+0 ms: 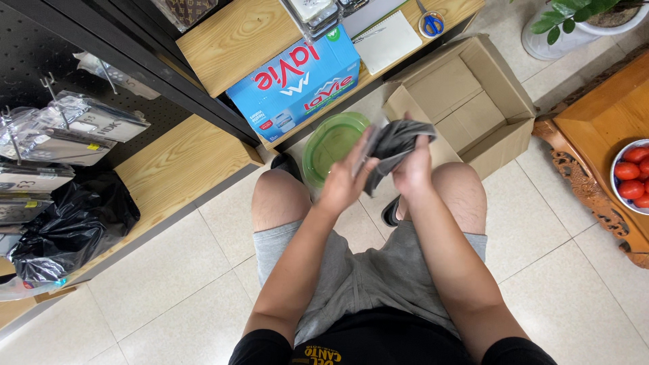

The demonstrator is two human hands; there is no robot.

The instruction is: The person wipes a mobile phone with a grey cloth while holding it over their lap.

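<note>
Together, two hands (382, 172) grip one grey bag (395, 142).

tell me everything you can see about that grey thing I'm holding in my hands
The grey bag looks like thin, glossy plastic film, dark grey, crumpled and creased into a loose bunch. It is held up in the air above the knees, in front of the green bowl and beside the open cardboard box. The right hand grips it from below; the left hand pinches its left edge with the fingers. What is inside, if anything, cannot be seen.
</note>
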